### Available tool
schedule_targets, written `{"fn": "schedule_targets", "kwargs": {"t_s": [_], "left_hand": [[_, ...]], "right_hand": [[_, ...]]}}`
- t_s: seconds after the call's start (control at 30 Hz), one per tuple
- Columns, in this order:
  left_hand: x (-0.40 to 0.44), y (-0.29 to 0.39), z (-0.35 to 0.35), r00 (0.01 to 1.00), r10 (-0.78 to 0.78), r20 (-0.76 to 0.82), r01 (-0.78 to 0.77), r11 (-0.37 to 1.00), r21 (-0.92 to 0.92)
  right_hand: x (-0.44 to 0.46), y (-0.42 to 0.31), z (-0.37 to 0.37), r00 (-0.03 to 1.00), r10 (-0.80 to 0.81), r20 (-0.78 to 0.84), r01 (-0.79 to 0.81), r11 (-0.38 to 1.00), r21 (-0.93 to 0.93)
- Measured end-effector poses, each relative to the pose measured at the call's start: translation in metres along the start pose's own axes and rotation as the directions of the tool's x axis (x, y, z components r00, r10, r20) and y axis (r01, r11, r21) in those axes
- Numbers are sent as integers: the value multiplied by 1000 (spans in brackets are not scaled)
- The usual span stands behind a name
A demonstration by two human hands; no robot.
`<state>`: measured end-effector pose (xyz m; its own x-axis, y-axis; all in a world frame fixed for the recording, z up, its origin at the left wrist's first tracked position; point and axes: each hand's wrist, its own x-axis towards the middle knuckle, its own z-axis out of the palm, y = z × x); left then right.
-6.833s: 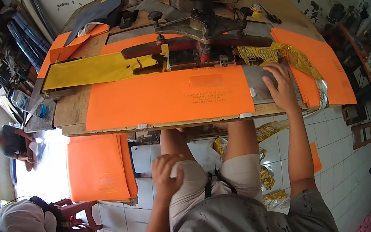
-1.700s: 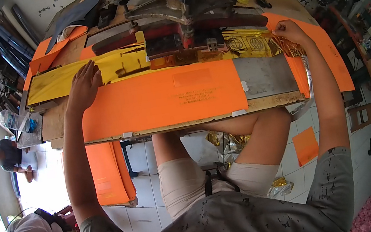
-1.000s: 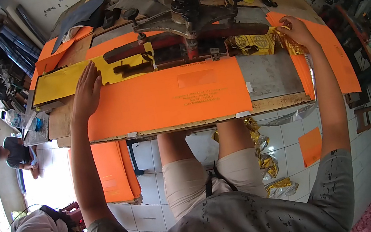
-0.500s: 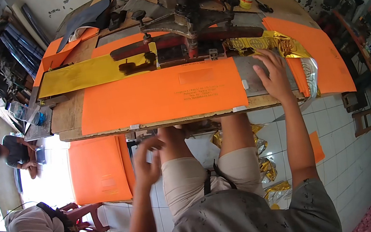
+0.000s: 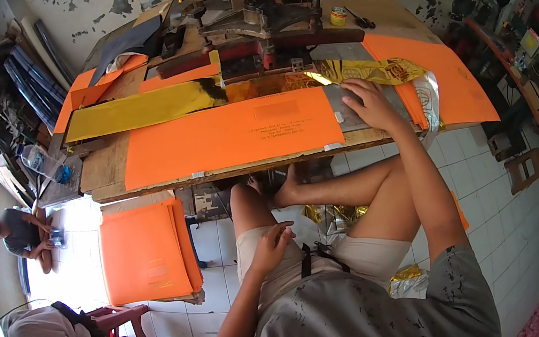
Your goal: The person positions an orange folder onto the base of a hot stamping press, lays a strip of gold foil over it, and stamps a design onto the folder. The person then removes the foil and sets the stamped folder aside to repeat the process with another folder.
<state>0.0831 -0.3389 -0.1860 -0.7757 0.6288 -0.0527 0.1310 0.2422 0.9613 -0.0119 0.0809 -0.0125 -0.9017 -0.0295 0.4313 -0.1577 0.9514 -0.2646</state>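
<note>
My right hand point(image 5: 372, 106) rests at the right end of the press bed, fingers spread, fingertips by the gold foil strip point(image 5: 374, 71) and over the grey metal plate point(image 5: 361, 99). It appears to grip nothing. My left hand point(image 5: 270, 249) lies over my lap with loosely bent fingers; I see nothing held in it. An orange printed sheet point(image 5: 208, 139) lies flat in front of the hot-stamping press point(image 5: 264, 42), with small dark text on its right part. A wide yellow-gold foil point(image 5: 140, 111) stretches left from under the raised press head.
A stack of orange sheets point(image 5: 142, 252) sits low on the left; more orange sheets point(image 5: 439, 81) lie at the table's right. Crumpled foil point(image 5: 409, 282) is on the tiled floor. Scissors point(image 5: 360, 17) and a small tin point(image 5: 338, 16) stand behind. Two other people sit at left.
The press head has risen, baring the foil under it. My left hand has dropped to my lap. My right leg has swung outward, with its foot drawn inward. My right hand stays near the foil.
</note>
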Motion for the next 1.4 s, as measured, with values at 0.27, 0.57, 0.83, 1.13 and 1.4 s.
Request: {"fn": "schedule_targets", "kwargs": {"t_s": [0.27, 0.57, 0.83, 1.13, 1.4], "left_hand": [[-7, 33, -13, 998, 58, -31, -60, 994, -92], [24, 106, -12, 974, 227, -22, -216, 884, -415], [44, 128, 18, 984, 169, -64, -158, 633, -758], [-2, 93, -27, 950, -73, -303, -249, 404, -880], [-76, 73, -102, 760, -222, -610, -487, 426, -762]], "right_hand": [[-39, -63, -47, 991, -125, -35, 125, 992, -5], [-114, -146, -100, 989, -141, 47, 141, 990, 10], [-161, -188, -107, 988, -116, 103, 96, 979, 180], [-183, -191, -67, 913, -225, 341, -53, 764, 644], [-154, -150, -39, 980, -75, 187, -50, 808, 587]]}}
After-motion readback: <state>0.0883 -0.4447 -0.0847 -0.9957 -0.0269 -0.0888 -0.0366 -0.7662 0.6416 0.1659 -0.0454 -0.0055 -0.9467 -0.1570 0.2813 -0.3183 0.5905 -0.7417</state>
